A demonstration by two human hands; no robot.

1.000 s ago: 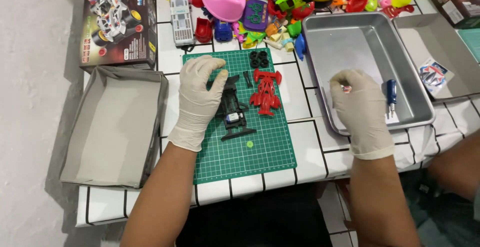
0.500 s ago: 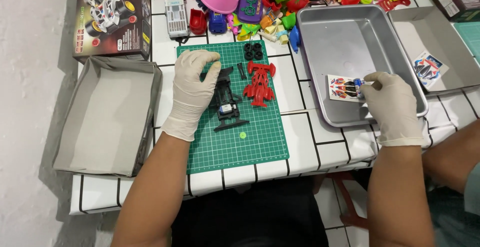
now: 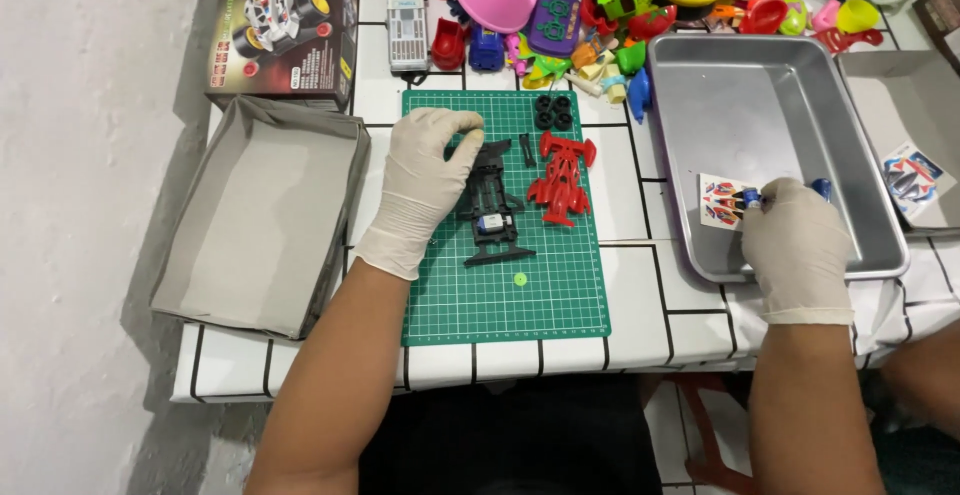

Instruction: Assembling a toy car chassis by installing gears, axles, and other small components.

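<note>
White tiled table (image 3: pixel 300 370) | L hand (image 3: pixel 425 180) flat, pinning black chassis (image 3: pixel 495 210) on green mat (image 3: pixel 500 295) | R hand (image 3: pixel 795 245) clenched on blue screwdriver (image 3: pixel 752 196) in steel tray (image 3: pixel 760 105) | lift tool tip-down, keep chassis steady.

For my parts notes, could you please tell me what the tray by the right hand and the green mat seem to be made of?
The tray looks like bare metal, probably aluminium: dull silver, soft reflections, rolled rim. The green mat looks like matte rubbery plastic, a cutting mat with a printed grid; its exact material is unclear.

We see an empty grey box lid (image 3: pixel 255 220) at the left, and bright plastic toys (image 3: pixel 560 0) heaped along the table's far edge.
</note>
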